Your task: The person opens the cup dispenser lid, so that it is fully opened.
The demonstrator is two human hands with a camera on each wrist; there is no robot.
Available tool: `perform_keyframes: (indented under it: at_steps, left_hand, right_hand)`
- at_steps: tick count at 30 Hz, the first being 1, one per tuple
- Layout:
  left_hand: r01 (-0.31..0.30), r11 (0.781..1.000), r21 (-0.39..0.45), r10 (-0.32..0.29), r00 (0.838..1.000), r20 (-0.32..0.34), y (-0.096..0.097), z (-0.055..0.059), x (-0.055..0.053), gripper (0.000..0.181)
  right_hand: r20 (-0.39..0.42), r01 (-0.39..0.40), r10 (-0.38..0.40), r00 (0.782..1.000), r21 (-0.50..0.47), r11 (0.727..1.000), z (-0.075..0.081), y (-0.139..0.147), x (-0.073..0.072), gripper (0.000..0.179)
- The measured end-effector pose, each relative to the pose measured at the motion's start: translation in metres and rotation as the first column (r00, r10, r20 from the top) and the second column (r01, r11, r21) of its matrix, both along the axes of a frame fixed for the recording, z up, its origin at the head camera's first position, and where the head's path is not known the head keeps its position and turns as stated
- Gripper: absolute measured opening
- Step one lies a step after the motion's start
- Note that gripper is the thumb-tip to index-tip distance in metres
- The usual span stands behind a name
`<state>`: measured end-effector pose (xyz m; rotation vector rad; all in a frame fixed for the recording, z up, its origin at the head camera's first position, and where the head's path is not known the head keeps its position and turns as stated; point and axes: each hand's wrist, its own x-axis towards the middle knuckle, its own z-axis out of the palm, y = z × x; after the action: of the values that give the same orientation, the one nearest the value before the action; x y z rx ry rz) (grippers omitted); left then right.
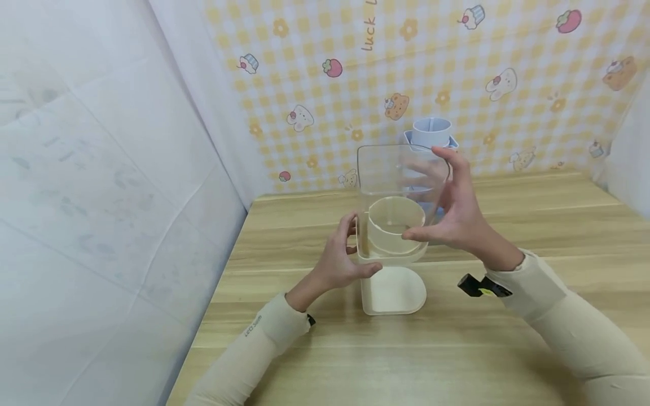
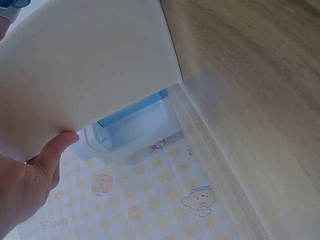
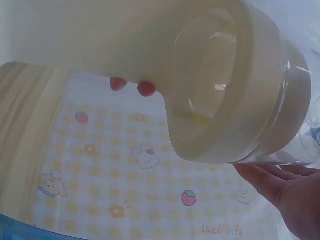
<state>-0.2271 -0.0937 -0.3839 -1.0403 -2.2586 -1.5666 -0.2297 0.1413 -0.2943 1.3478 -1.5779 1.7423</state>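
Observation:
A cream plastic stand with a rounded base rises from the table. On its top sits a clear container, and a cream ring shows through the clear wall. My left hand grips the stand's upright from the left, thumb in front; in the left wrist view its thumb presses the edge of the cream panel. Two left fingertips show on the panel's other edge in the right wrist view. My right hand holds the clear container from the right, thumb and fingers spread around it.
Behind the cream stand, a similar blue holder stands near the back wall. A yellow checked cloth with cartoon prints covers that wall. White sheeting hangs at the left edge of the wooden table.

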Motion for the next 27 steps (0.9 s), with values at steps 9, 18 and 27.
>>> perform_keyframes:
  at_steps: [9, 18, 27]
  left_hand:
    - [0.005, 0.999, 0.031, -0.005, 1.000, 0.006, 0.003, -0.003, -0.001, 0.105]
    - [-0.008, 1.000, 0.006, 0.008, 1.000, 0.018, 0.002, -0.003, 0.002, 0.121]
    - [0.030, 0.999, -0.015, -0.030, 0.999, 0.021, -0.005, 0.002, 0.001, 0.120]
  right_hand:
    - [0.140, -0.045, 0.049, 0.989, -0.032, 0.998, 0.006, 0.003, -0.004, 0.092]
    - [0.185, -0.225, 0.289, 0.939, -0.304, 0.926, 0.023, 0.019, -0.004, 0.091]
    - [0.106, -0.299, 0.385, 0.917, -0.455, 0.839, 0.039, 0.036, 0.016, 0.097]
